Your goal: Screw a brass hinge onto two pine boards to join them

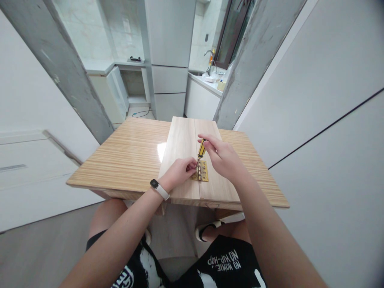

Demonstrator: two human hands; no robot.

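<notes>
Two pale wooden boards lie side by side on the table, with a brass hinge across their seam. My right hand holds the handle of a yellow and black screwdriver, which is tilted with its tip down at the hinge's left part. My left hand is pinched at the left side of the hinge, close to the screwdriver's tip. Its fingers hide part of the hinge, and whatever they hold is too small to make out. A watch with a white band sits on my left wrist.
The boards rest on a striped wooden table with a glossy top. My legs are under its near edge. Beyond it stand a grey cabinet, a counter with a sink and faucet, and concrete-coloured pillars on both sides.
</notes>
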